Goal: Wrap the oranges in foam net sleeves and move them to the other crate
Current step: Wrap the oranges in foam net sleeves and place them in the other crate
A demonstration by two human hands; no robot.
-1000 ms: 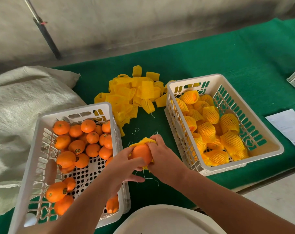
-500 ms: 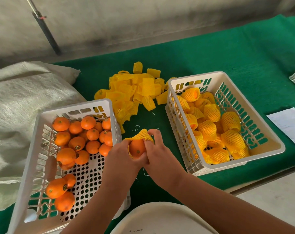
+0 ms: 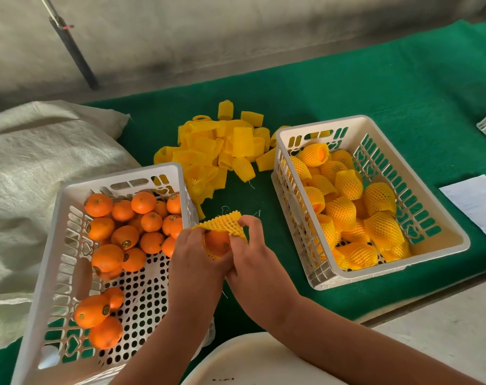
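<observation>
Centrally, two hands [image 3: 197, 262] [image 3: 253, 262], one orange [image 3: 218, 241], one sleeve [image 3: 222, 224], two crates [image 3: 69, 207] [image 3: 441, 232]

Soft, even daylight fills the scene, bright with no harsh glare. Shadows are faint and diffuse under the white plastic slotted crates [image 3: 375, 276]. The wide-angle lens bows the green felt-covered table [image 3: 375, 90] toward the edges, where detail is slightly soft.

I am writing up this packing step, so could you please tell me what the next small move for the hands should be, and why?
Probably pull the foam net sleeve further down over the orange. The left hand and right hand both grip the sleeve around the fruit, yet part of its peel shows bare and a flap of net stands loose above it, so the wrap looks unfinished.
</observation>
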